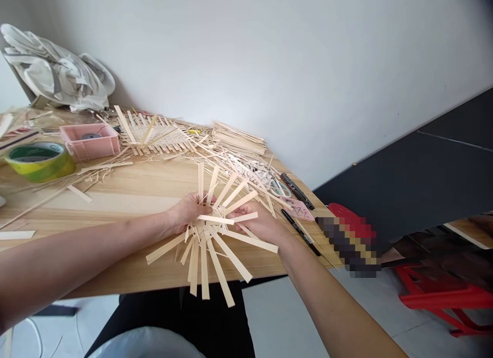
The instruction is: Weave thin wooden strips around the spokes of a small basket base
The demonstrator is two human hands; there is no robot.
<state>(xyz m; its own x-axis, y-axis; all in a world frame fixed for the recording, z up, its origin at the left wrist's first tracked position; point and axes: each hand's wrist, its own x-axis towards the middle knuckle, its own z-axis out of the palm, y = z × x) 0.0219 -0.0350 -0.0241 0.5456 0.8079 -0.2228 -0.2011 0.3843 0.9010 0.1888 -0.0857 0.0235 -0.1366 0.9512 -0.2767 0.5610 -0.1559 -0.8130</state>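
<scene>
A woven piece of pale flat strips (pixel 204 227) is held above the table's front edge, its strips fanning out on all sides like rays. My left hand (pixel 188 211) grips its left side, with the fingers partly behind the strips. At the right side my right hand (pixel 256 222) is closed on the strips, its fingertips partly covered by them. Several long strips point down past the table edge, and others point up and away. The small weave at the centre lies between my two hands.
On the wooden table (pixel 142 183) are a tape roll (pixel 38 160), a pink box (pixel 90 142), a woven mat (pixel 154 134), stacked strips (pixel 239 139), scissors (pixel 280 188) and black pens (pixel 300 232). A white bundle (pixel 57 70) leans at the wall. A red stool (pixel 442 296) stands right.
</scene>
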